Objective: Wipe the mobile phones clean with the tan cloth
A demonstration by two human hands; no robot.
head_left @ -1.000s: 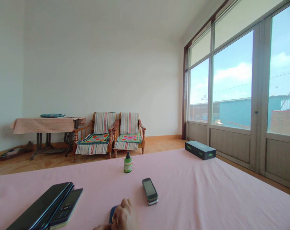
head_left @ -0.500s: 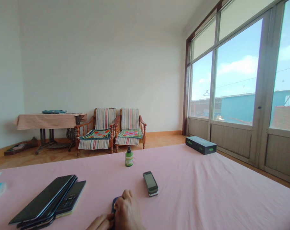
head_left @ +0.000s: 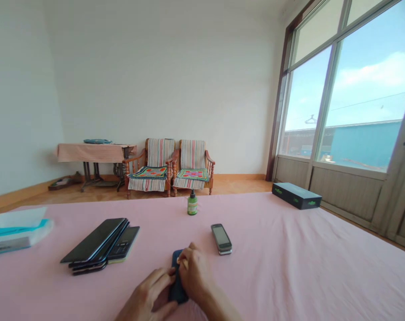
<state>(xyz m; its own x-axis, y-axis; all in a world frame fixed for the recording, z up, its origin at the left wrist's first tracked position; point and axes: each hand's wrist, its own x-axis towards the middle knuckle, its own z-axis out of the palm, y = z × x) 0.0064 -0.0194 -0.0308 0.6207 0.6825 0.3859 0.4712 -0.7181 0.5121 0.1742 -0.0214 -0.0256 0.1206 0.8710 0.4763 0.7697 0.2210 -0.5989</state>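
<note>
Touches blue slab [head_left: 177, 293] with spread left hand [head_left: 150, 290] | rests curled right hand [head_left: 194, 273] atop | cannot tell if gripping

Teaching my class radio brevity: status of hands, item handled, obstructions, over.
Left hand spread, touching dark blue phone; right hand curled over it. Phone flat on pink cloth. No obstruction seen; stacked phones apart, to the right.
</note>
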